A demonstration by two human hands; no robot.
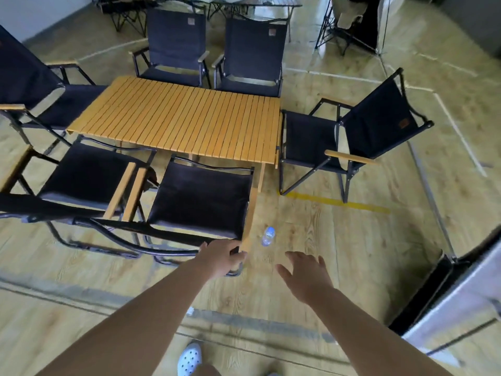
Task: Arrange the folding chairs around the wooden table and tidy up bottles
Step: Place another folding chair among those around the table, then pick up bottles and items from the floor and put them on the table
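A slatted wooden table [179,115] stands in the middle with black folding chairs on every side. My left hand [222,256] grips the back corner of the near right chair [200,199], by its wooden armrest. A second near chair [89,177] stands to its left. Two chairs [176,47] [254,55] face the table's far side, one chair [360,131] stands at the right end and one chair [35,88] at the left end. A clear plastic bottle [268,236] stands on the floor just right of the held chair. My right hand [306,275] hovers open below the bottle, not touching it.
A folded dark panel or chair [455,289] leans at the lower right. More folded chairs and frames [352,25] stand at the back. Tape lines cross the wooden floor [339,202]. My white shoe [189,359] shows at the bottom.
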